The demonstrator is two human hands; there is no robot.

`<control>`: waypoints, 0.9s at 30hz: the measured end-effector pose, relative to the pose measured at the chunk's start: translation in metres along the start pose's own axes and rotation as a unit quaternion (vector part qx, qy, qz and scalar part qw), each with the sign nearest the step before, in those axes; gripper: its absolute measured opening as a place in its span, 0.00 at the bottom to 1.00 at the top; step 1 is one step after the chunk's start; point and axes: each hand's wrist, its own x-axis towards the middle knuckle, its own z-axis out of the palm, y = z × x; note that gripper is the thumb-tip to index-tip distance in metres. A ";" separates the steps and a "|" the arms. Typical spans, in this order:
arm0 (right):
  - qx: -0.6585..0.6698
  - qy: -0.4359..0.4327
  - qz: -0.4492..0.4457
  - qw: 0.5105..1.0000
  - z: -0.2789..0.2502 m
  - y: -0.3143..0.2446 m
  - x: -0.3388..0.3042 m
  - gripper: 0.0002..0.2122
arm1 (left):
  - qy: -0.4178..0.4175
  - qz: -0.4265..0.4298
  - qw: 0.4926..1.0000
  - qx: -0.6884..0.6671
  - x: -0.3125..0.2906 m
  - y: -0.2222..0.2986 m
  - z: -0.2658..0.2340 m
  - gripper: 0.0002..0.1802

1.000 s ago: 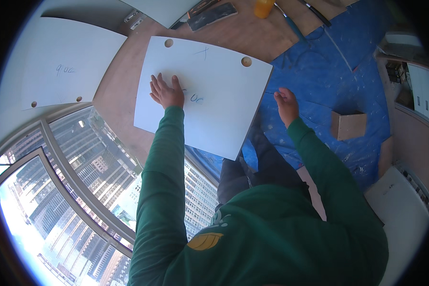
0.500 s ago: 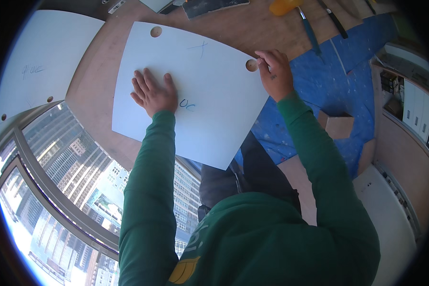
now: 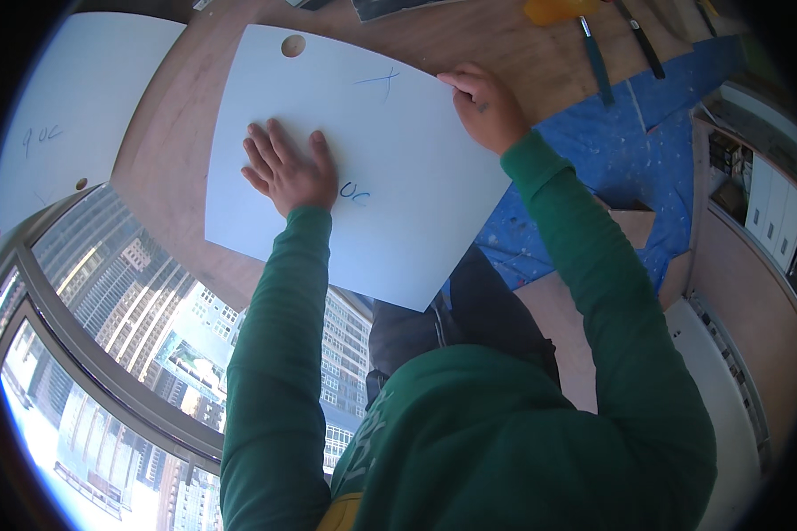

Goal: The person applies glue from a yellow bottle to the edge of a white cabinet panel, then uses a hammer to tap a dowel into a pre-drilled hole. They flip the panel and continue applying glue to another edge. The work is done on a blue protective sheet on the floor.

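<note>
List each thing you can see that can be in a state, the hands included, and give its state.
Middle white panel: pen-marked, one round hole showing
Left hand: open, palm down on the middle white panel
Right hand: bent at that panel's far edge, grip unclear
Left white panel: pen-marked, not held
Teal-handled tool: lying down, not held
Blue sheet: spread out, speckled
Brown box: partly hidden, open or closed unclear

At ten o'clock, a white board [image 3: 88,97]; at eight, a window [image 3: 111,347] with towers [image 3: 133,283] beyond. At twelve, a dark block [image 3: 397,9], cut off; at one, something orange [image 3: 556,11]. Between one and two, a teal tool [image 3: 597,66] beside a black tool [image 3: 640,41]. At two, blue sheeting [image 3: 666,102]; at three, a box [image 3: 633,228] and white drawers [image 3: 773,205].
</note>
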 end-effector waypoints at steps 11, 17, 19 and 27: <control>-0.066 0.183 0.257 0.947 -0.053 0.041 -0.071 0.21 | -0.012 0.002 1.000 0.002 0.002 -0.002 -0.003 0.45; 0.407 0.081 0.511 0.753 -0.032 0.016 -0.148 0.29 | -0.016 0.002 1.000 -0.005 -0.001 -0.001 0.000 0.45; 0.470 0.031 0.505 0.723 -0.017 0.008 -0.149 0.27 | -0.014 -0.001 1.000 -0.004 -0.002 -0.002 0.002 0.45; 0.471 0.055 0.479 0.739 0.004 -0.005 -0.156 0.21 | 0.004 0.012 1.000 0.012 0.002 -0.008 0.000 0.44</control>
